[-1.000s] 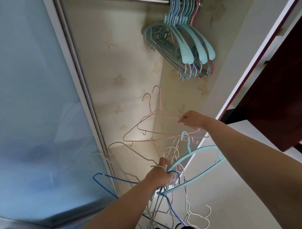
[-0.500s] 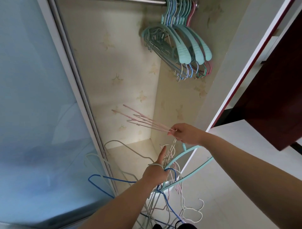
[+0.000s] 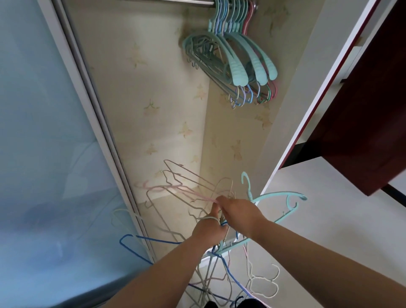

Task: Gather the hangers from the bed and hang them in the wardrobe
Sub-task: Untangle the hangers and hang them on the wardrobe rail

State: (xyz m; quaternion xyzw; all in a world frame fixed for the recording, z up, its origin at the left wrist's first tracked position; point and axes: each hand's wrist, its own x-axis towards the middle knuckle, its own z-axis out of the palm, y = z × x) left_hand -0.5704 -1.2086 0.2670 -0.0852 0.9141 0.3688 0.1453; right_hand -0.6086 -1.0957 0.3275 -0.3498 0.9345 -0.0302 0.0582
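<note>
Pink wire hanger point(image 3: 175, 189) pinched in right hand point(image 3: 238, 211) fingers, left hand point(image 3: 208, 230) gripping tangled bundle of hangers point(image 3: 219, 248), teal hanger point(image 3: 279, 204) sticking out right, more hangers point(image 3: 230, 57) on rail point(image 3: 175, 1) in wardrobe above.

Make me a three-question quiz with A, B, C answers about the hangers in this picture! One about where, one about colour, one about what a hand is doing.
1. Where do the hung hangers hang?
A. on the wardrobe rail
B. on a door handle
C. on a chair

2. What colour is the thin hanger poking out lower left?
A. red
B. blue
C. black

3. The left hand is:
A. empty
B. flat against the wall
C. gripping a bundle of hangers

Answers: 1 A, hooks loop over the rail; 2 B, blue wire; 3 C, fingers curl round the bundle.
</note>
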